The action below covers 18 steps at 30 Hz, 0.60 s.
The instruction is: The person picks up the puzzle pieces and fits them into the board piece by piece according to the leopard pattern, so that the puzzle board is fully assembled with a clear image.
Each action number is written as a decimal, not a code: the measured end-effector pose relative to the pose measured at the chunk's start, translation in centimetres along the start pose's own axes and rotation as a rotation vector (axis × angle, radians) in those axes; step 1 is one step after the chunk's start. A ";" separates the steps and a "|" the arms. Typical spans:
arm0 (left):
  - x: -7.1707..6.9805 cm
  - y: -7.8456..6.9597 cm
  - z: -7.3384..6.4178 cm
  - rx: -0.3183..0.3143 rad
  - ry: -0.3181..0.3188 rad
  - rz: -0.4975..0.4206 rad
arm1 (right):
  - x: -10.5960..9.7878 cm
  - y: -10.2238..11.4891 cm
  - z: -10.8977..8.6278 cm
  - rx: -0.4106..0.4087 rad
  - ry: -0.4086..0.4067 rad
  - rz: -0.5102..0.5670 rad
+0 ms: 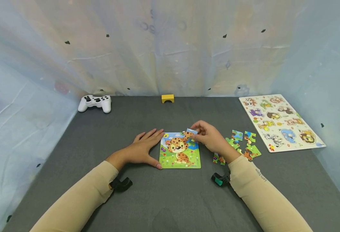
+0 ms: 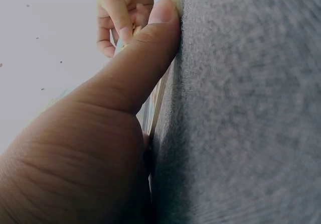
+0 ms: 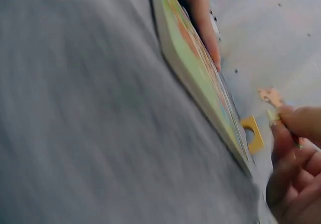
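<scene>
A square jigsaw puzzle board point(image 1: 170, 159) with a spotted leopard picture lies in the middle of the table. My left hand point(image 1: 139, 150) rests flat beside its left edge, fingers spread; the thumb touches the board's near left corner and the fingertips its far left corner. Over the board's far right corner, my right hand point(image 1: 210, 138) pinches a puzzle piece point(image 3: 271, 96) between thumb and fingers. In the right wrist view that piece is tilted and raised above the board. Several loose puzzle pieces point(image 1: 253, 150) lie to the right, partly hidden by the right forearm.
A white game controller point(image 1: 95, 102) sits at the back left. A yellow arch block point(image 1: 167, 98) stands at the back middle. On the right lies a large animal knob-puzzle board point(image 1: 278, 124). Fabric walls point(image 1: 170, 48) enclose the back and sides.
</scene>
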State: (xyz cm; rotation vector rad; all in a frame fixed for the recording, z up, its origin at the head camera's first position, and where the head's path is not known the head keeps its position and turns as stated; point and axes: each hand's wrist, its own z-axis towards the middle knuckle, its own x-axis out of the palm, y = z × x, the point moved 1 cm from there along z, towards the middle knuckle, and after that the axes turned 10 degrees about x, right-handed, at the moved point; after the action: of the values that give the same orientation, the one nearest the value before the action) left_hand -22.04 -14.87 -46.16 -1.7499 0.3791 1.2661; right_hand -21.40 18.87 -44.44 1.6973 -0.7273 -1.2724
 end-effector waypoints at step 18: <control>-0.1 -0.1 0.1 -0.013 0.010 -0.003 | 3.4 1.3 2.0 0.083 0.039 0.011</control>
State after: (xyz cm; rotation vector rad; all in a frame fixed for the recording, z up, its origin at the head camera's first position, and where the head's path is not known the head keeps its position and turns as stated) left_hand -22.10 -14.71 -45.98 -1.7678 0.3744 1.2607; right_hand -22.21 14.86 -44.96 1.7778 -0.7742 -1.2132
